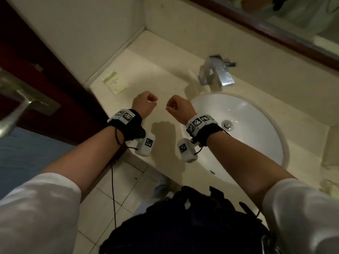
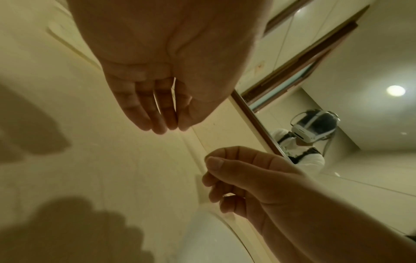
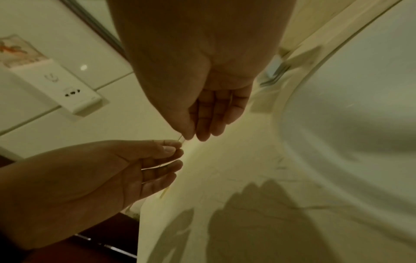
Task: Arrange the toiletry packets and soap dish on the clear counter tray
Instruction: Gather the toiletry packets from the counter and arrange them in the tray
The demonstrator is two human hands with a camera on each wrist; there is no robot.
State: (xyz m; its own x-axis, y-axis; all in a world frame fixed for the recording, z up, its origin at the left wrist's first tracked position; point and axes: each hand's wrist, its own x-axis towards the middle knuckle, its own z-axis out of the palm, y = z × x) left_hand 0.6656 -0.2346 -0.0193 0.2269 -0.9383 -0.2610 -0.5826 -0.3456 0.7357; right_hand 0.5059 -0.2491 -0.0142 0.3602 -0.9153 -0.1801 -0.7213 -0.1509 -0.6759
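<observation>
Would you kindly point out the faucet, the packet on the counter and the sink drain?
faucet (image 1: 218, 72): head view, on its metal body.
packet (image 1: 114, 81): head view, on its flat top face.
sink drain (image 1: 228, 124): head view, on its metal stopper.

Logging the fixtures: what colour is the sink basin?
White sink basin, set in a cream counter; clearest in the head view.

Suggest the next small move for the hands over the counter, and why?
Probably lower both hands onto the bare counter left of the sink. The left hand and right hand hover there, fingers curled, with a thin clear edge between the fingertips. It may be the tray; I cannot tell. The one packet lies untouched near the back corner.
</observation>
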